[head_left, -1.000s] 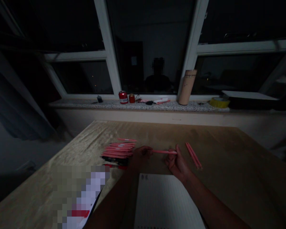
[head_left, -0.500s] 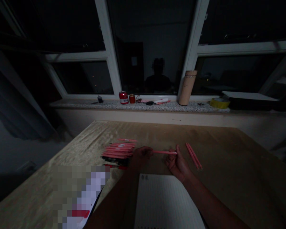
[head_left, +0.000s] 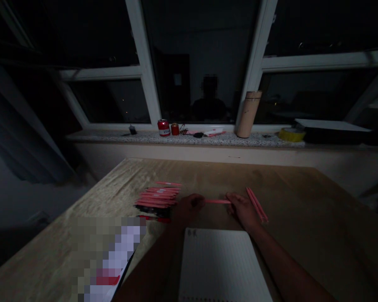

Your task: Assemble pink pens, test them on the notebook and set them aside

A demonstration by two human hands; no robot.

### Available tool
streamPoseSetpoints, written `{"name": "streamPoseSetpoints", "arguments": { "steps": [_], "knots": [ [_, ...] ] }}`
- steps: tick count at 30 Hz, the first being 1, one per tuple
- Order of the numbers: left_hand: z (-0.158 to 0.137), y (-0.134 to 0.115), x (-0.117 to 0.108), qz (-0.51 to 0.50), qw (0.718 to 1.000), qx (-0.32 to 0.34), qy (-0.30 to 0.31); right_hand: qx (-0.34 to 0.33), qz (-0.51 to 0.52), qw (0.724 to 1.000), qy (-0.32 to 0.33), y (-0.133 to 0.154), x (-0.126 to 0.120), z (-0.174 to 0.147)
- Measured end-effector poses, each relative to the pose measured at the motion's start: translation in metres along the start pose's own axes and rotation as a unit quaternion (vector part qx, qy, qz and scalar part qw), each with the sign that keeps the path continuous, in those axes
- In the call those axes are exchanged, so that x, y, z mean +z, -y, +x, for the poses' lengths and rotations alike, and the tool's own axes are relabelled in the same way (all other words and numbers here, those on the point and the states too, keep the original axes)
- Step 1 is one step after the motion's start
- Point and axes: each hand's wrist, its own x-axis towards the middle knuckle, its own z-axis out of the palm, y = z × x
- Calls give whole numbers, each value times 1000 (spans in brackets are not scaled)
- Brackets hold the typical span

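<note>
A slim pink pen (head_left: 218, 201) lies level between my two hands, above the far edge of the notebook. My left hand (head_left: 190, 206) is closed on its left end, and my right hand (head_left: 241, 207) pinches the right end. Just left of my left hand is a stack of pink pens (head_left: 159, 197), with black pens (head_left: 151, 209) and a red pen (head_left: 154, 219) at its near side. To the right of my right hand, a pair of pink pens (head_left: 257, 205) lies slanted on the table. The open lined notebook (head_left: 222, 264) rests below my hands.
A blurred white-and-red item (head_left: 122, 247) lies on the table (head_left: 302, 235) at left. Along the windowsill (head_left: 113, 137) stand a red can (head_left: 164, 128), a small red jar (head_left: 174, 129), a tan flask (head_left: 249, 114), yellow tape (head_left: 291, 134) and a dark box (head_left: 334, 133).
My right hand has turned over, from palm up with the thumb raised to knuckles up, still gripping the pen's right end. My left hand has barely moved.
</note>
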Motion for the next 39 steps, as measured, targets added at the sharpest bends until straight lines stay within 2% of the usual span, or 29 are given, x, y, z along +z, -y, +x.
{"name": "streamPoseSetpoints", "arguments": {
  "steps": [3,8,12,16,21,27,34,39],
  "knots": [
    [-1,1,0,53,999,7,8,-78,-182,980,-2,1,-8,0],
    [-3,-3,-1,159,986,38,18,-189,-356,912,81,2,-7,-3],
    [-5,-8,-2,233,970,62,41,-220,-467,848,117,2,-3,-4],
    [-5,-11,-3,281,954,88,65,-242,-517,812,122,2,0,-5],
    [-3,-8,-2,305,948,81,51,-236,-542,798,117,2,3,-6],
    [-2,-7,-3,309,946,80,53,-227,-537,802,127,2,4,-8],
    [-5,-17,-3,378,922,67,49,-231,-534,804,125,6,6,-11],
    [-5,-18,-4,388,916,77,64,-233,-537,801,129,5,7,-11]
  ]
}}
